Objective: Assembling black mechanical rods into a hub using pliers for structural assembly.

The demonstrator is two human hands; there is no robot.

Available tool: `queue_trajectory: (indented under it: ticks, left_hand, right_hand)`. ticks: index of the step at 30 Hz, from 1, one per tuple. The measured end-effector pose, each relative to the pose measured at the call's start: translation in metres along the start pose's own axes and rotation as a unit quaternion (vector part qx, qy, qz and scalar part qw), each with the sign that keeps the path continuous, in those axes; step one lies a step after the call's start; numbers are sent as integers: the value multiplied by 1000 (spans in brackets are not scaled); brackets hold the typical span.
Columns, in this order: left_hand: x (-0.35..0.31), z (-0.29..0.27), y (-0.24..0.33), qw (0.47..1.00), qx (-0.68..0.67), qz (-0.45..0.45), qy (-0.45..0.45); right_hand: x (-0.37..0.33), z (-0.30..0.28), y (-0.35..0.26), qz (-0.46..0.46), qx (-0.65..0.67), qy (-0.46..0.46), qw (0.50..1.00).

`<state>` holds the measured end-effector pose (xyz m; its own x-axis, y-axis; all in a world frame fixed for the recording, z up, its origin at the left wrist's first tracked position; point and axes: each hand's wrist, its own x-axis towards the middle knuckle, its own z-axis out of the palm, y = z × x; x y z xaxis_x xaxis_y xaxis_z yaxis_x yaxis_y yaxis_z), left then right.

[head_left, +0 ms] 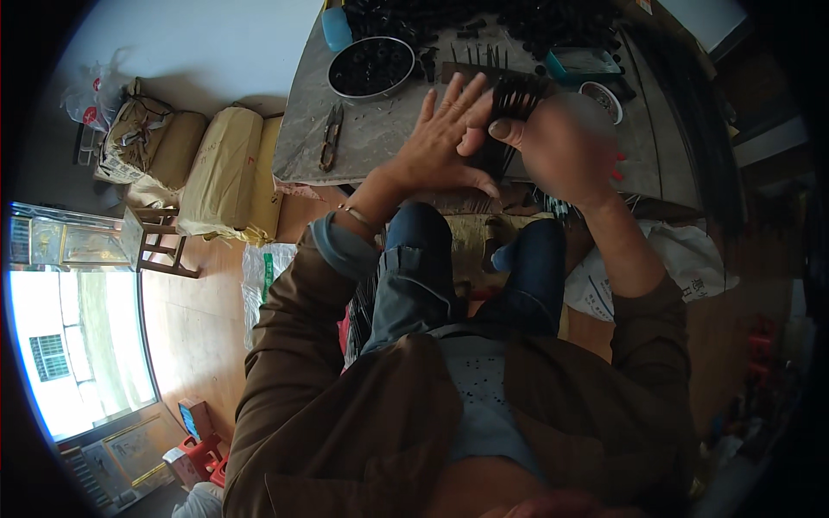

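Black rods (509, 112) upright between hands

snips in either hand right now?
No: the snips lie on the table, apart from the left hand, while the right hand grips a bundle of black rods.

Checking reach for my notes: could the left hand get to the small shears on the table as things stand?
Probably yes. The shears lie on bare table just left of the left hand, nothing between them. That hand is open, pressed flat against the black rod bundle held in the right hand.
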<state>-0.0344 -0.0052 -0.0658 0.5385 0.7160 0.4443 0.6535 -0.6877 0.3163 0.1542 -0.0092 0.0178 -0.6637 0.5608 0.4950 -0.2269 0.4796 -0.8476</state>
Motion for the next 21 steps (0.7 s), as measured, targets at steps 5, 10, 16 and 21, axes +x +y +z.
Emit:
queue_trajectory:
  ticks: [5,10,16,21]
  left_hand:
    - [3,-69,35,927,-364,-28,84]
    - [34,-65,69,874,-470,-28,121]
    - [38,-64,73,890,-424,-70,152]
    - [48,-60,75,868,-466,-36,166]
  right_hand:
    - [-2,-4,4,16,10,9,1000]
    - [-5,-4,4,45,-32,36,998]
    - [16,-89,6,269,-126,-117,948]
    - [10,-203,86,258,-553,154,777]
